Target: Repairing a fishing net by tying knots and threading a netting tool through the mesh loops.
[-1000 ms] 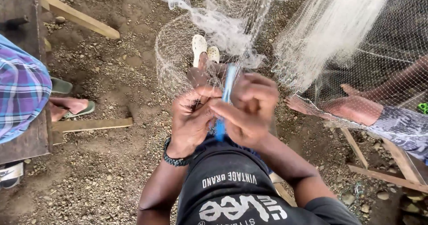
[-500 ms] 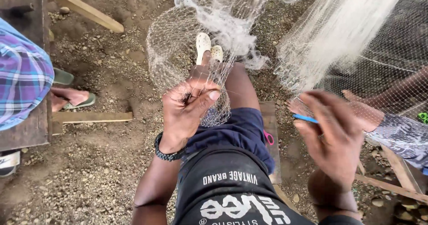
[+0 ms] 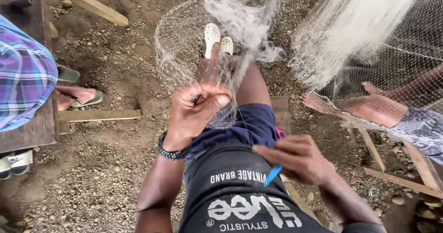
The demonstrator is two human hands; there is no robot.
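Left hand (image 3: 196,110) is closed, pinching a bunch of the fishing net (image 3: 203,53) over the knees; right hand (image 3: 300,157) grips a blue netting needle (image 3: 273,174) drawn back beside the hip. In my judgement, the pinch should stay firm and the twine taut.

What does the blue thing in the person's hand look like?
The blue tool is a thin, flat, pointed piece that looks like plastic. Only its lower end shows; the rest is hidden in the right hand, whose fingers pinch it. It slants down to the left, over the black shirt.
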